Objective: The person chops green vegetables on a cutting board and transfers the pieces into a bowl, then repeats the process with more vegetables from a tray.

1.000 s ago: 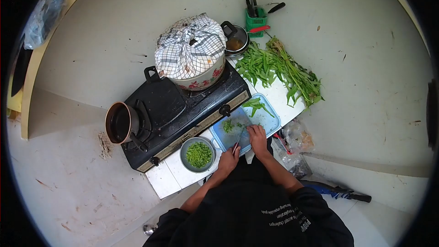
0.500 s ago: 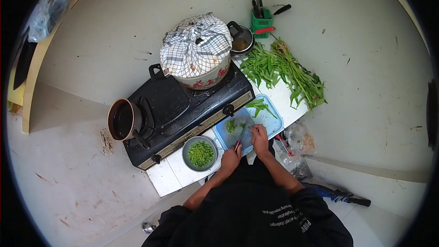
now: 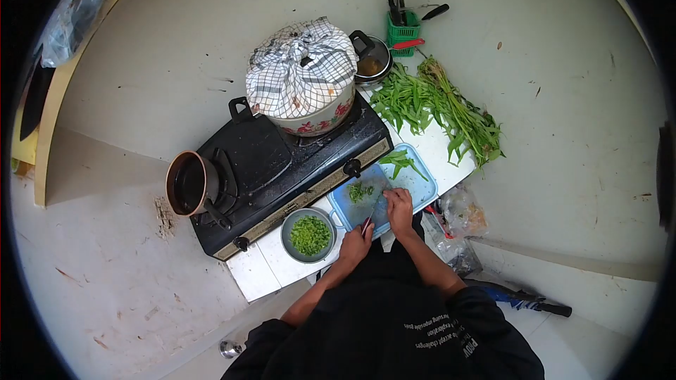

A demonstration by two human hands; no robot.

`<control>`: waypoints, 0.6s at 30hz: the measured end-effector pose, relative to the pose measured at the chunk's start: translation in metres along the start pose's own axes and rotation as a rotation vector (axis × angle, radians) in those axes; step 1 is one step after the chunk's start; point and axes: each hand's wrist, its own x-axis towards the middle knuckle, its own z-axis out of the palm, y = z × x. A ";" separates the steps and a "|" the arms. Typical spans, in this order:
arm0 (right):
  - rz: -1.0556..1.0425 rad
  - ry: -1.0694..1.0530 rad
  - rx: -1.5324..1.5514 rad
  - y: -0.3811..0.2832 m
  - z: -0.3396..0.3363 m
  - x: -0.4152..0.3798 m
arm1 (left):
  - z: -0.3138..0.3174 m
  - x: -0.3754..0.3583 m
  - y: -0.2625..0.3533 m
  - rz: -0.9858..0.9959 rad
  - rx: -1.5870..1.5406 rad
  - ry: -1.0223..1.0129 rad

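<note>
My left hand (image 3: 355, 243) is closed around the handle of a knife (image 3: 367, 220), whose blade slants up over a blue cutting board (image 3: 339, 204). Chopped greens (image 3: 359, 191) lie on the board, left of the blade. Beside the blade's far end, my right hand (image 3: 399, 210) has its fingers pressed together; what they hold is too small to make out. A few uncut leaves (image 3: 398, 162) rest on the board's upper part. Left of the board stands a grey bowl (image 3: 286, 245) with finely chopped greens (image 3: 310, 235).
A black stove (image 3: 246, 162) carries a cloth-covered pot (image 3: 310, 123) and a small saucepan (image 3: 210, 186). Leafy stems (image 3: 451, 109) lie on the white counter (image 3: 250, 274), near a green basket of utensils (image 3: 403, 33). Plastic bags (image 3: 462, 214) are at the right.
The knife blade has tilted and shifted slightly right, away from the chopped greens. Those greens lie a little differently on the board. My right hand has moved only slightly.
</note>
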 end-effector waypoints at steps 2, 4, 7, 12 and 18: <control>0.005 -0.009 -0.007 -0.002 0.000 0.001 | 0.003 0.001 -0.004 0.005 -0.011 -0.005; 0.004 -0.006 -0.006 -0.006 -0.003 0.003 | 0.004 0.001 -0.005 0.013 -0.026 -0.005; 0.007 -0.026 0.015 -0.007 -0.005 0.004 | 0.009 0.005 -0.004 -0.007 0.009 0.002; 0.008 0.005 0.023 -0.006 0.000 0.005 | 0.003 0.009 0.003 -0.019 0.012 0.040; -0.008 -0.004 0.009 -0.007 -0.005 0.003 | 0.005 0.008 -0.009 0.021 -0.048 0.041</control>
